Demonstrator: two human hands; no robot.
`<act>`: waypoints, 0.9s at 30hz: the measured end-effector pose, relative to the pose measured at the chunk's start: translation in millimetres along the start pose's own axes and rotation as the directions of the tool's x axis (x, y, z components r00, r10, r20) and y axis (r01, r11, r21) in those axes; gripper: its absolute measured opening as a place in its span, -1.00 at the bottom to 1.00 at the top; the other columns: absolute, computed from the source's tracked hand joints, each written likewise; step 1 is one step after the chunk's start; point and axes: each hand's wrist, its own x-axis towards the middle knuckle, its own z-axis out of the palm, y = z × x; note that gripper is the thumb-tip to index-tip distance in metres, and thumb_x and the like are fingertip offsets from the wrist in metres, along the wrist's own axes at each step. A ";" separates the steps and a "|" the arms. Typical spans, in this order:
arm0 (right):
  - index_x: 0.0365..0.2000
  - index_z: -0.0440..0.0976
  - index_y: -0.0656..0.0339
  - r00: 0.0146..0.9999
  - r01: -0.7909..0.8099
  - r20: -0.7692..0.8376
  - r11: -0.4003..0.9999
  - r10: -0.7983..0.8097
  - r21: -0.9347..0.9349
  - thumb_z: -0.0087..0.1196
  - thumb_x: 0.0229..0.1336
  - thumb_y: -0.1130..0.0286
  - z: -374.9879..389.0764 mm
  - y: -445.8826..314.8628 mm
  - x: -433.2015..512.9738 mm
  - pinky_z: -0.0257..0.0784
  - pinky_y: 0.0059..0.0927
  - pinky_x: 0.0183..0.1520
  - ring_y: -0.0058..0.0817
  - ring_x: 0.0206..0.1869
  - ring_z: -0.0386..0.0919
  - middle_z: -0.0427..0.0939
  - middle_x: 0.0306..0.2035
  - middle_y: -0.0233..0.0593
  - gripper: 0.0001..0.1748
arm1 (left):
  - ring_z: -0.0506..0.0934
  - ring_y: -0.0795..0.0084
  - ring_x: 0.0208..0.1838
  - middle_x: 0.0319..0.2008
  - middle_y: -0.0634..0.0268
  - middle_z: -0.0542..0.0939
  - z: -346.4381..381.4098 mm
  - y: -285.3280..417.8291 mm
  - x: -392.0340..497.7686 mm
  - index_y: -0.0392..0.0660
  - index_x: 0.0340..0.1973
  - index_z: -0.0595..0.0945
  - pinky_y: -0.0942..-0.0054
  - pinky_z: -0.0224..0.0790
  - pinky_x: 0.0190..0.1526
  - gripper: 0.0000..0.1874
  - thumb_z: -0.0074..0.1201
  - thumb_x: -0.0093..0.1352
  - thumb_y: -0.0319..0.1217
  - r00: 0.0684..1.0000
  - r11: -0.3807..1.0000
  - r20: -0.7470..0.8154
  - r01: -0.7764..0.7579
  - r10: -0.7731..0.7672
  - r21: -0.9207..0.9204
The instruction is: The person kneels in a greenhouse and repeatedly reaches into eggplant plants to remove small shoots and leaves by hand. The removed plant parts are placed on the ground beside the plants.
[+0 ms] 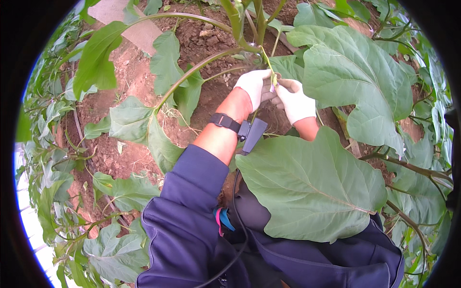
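A drooping eggplant flower (pixel 273 82), pale purple at its tip, hangs on a yellow-green stalk (pixel 267 59) from the base of the plant. My left hand (pixel 255 88), in a white glove with dirty grey fingers, holds the flower from the left. From the right, my right hand (pixel 296 99), gloved the same way, pinches at it. The fingertips of both hands meet around the bloom, and some fingers are hidden behind it. Thick green stems (pixel 248 28) rise just above the hands. A large leaf (pixel 313 183) covers most of my right forearm.
Another broad leaf (pixel 360 68) spreads to the right of my hands. A curved leaf stalk (pixel 194 70) arches over the bare soil (pixel 126 86) at left. On my left wrist a strap (pixel 225 120) carries a grey device (pixel 254 135), and a black cable (pixel 236 208) runs down my front.
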 end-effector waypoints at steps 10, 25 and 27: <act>0.01 0.61 0.23 0.811 0.318 -0.237 0.744 -0.534 -0.588 0.15 0.40 0.21 -0.6 -10.1 -7.6 0.56 -0.41 0.06 -0.48 -0.13 0.71 0.73 -0.15 -0.23 -0.66 | 0.62 0.32 -0.23 -0.27 0.27 0.67 24.0 11.4 -9.1 -0.08 -0.06 0.71 0.24 0.52 -0.16 -0.58 0.29 0.43 0.00 0.973 0.881 -0.205 0.006 0.104 0.473; 0.05 0.58 0.36 0.866 0.301 -0.301 0.897 -0.399 -0.325 0.15 0.44 0.32 3.9 -10.8 7.7 0.58 -0.45 -0.06 -0.56 -0.18 0.67 0.70 -0.13 -0.16 -0.66 | 0.54 0.43 -0.33 -0.30 0.40 0.68 20.5 10.3 -0.9 0.05 -0.10 0.73 0.37 0.49 -0.24 -0.70 0.18 0.46 -0.06 0.988 0.963 -0.155 0.049 -0.008 0.265; 0.05 0.59 0.31 0.872 0.298 -0.290 0.897 -0.395 -0.327 0.12 0.46 0.29 2.5 -13.2 7.5 0.57 -0.42 0.03 -0.52 -0.10 0.69 0.71 -0.10 -0.18 -0.67 | 0.55 0.43 -0.32 -0.31 0.40 0.67 21.5 11.0 0.0 0.03 -0.10 0.73 0.36 0.49 -0.26 -0.70 0.17 0.46 -0.06 0.985 0.956 -0.174 0.049 0.002 0.289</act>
